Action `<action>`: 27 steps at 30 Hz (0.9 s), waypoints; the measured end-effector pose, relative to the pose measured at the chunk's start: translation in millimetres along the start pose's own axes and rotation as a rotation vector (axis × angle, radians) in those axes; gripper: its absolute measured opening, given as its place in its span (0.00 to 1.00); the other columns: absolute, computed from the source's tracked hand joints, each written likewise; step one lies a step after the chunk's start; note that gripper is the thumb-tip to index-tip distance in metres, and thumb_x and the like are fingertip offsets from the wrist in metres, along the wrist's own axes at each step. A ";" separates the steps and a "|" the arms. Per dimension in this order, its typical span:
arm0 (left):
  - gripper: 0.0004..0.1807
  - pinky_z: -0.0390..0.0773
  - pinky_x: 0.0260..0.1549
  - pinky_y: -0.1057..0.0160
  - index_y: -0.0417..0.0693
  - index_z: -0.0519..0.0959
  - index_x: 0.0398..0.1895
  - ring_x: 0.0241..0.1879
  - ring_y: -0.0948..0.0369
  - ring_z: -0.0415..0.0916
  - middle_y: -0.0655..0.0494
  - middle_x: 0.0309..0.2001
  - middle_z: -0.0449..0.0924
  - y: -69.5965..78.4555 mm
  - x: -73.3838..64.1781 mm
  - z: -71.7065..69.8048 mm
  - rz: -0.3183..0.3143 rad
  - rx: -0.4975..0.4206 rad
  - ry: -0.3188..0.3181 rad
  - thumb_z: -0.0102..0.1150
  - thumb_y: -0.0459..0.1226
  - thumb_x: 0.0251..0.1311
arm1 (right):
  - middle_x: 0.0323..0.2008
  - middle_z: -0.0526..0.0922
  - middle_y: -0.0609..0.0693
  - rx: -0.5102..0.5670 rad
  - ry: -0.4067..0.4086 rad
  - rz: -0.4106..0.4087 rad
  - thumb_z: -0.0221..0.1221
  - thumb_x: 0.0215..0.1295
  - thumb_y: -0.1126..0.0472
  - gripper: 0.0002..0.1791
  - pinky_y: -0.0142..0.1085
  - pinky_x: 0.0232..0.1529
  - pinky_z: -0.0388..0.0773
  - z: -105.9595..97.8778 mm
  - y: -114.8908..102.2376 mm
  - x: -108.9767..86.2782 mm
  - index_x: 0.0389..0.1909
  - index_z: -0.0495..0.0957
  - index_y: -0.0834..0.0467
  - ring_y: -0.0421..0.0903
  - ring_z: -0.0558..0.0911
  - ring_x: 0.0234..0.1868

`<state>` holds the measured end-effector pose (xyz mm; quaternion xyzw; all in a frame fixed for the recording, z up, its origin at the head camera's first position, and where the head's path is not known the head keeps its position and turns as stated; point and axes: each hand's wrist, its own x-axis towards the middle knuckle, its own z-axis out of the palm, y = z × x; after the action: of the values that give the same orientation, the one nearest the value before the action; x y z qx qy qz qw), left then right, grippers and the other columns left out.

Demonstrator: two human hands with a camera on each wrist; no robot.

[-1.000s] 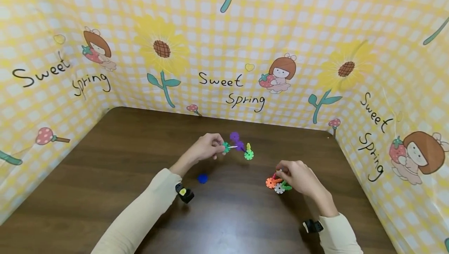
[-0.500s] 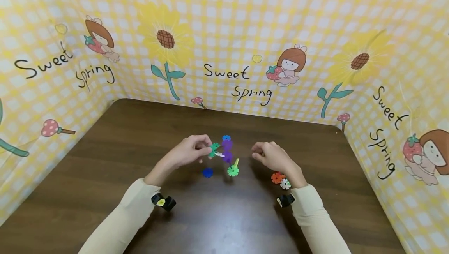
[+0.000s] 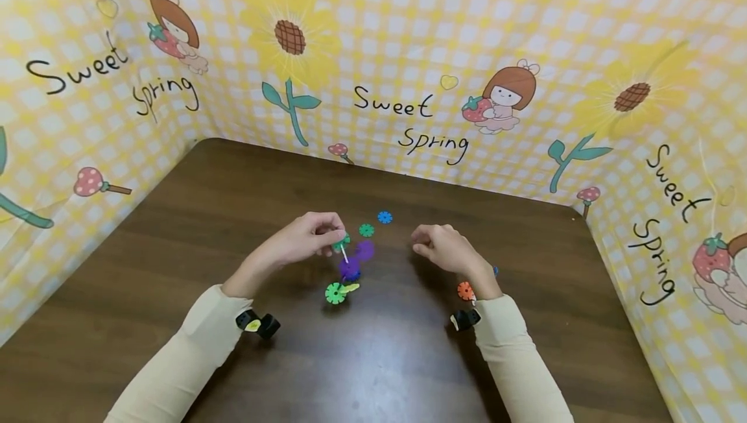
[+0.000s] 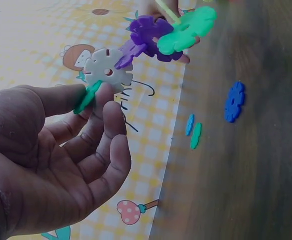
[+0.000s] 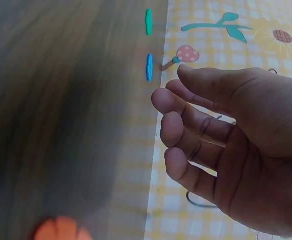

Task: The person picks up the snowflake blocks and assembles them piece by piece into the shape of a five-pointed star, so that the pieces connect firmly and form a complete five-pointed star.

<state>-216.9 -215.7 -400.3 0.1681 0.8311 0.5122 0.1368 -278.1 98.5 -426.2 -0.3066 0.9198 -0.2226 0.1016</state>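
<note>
Above a dark wooden counter [image 3: 373, 364], a person's left hand [image 3: 306, 240] pinches a green end disc [image 4: 88, 97] between thumb and fingertips, the other fingers loosely bent below. The disc is the near end of a chain [image 3: 350, 268] of flat, notched plastic pieces that seem slotted into one another: next to the fingers a white disc [image 4: 108, 70], then two purple discs [image 4: 151, 36], then a light green disc [image 3: 335, 293] with a yellow disc [image 3: 352, 288] at its edge. Gripping only the end piece probably keeps the rest free of the fingers, and the chain juts out unsupported into the gap between the hands, which leaves its joints easy to reach. The right hand [image 3: 449, 248] hovers to the other side of that gap, apart from the chain, its fingers softly curved, the thumb clear of them and nothing in its grasp; it looks poised, ready to take or steady something. Loose pieces lie flat on the counter within easy reach: a light blue disc [image 3: 384, 217] and a loose green disc [image 3: 366, 230] near each other beyond the chain, a dark blue disc [image 4: 235, 101] mostly hidden behind the purple in the head view, and, beside the right wrist, an orange disc [image 3: 465, 290] with other pieces partly covered. Behind everything hangs a yellow checked cloth [image 3: 403, 27] printed with sunflowers.
</note>
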 end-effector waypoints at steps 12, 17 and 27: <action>0.11 0.82 0.43 0.52 0.40 0.71 0.42 0.42 0.53 0.78 0.48 0.41 0.78 -10.9 -9.0 -1.8 -0.067 -0.110 -0.009 0.45 0.39 0.78 | 0.49 0.85 0.54 0.015 -0.038 -0.024 0.61 0.72 0.59 0.16 0.47 0.50 0.80 11.0 -21.1 21.3 0.57 0.79 0.60 0.51 0.83 0.51; 0.11 0.82 0.39 0.53 0.40 0.69 0.45 0.37 0.53 0.79 0.47 0.44 0.84 -13.4 -9.4 1.0 -0.105 -0.134 -0.073 0.43 0.40 0.79 | 0.52 0.84 0.54 0.017 -0.058 0.002 0.60 0.73 0.58 0.18 0.48 0.50 0.80 11.0 -19.0 18.4 0.59 0.77 0.59 0.52 0.83 0.53; 0.15 0.67 0.38 0.55 0.41 0.71 0.51 0.42 0.52 0.71 0.48 0.44 0.80 -15.1 -10.1 2.1 -0.119 -0.093 -0.147 0.41 0.43 0.80 | 0.47 0.84 0.57 -0.023 -0.059 0.060 0.62 0.71 0.59 0.16 0.49 0.44 0.80 -3.3 2.9 -7.0 0.56 0.79 0.61 0.53 0.83 0.47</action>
<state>-209.0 -224.6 -414.2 0.1490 0.8027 0.5275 0.2352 -275.2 106.0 -424.3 -0.2864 0.9277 -0.1999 0.1321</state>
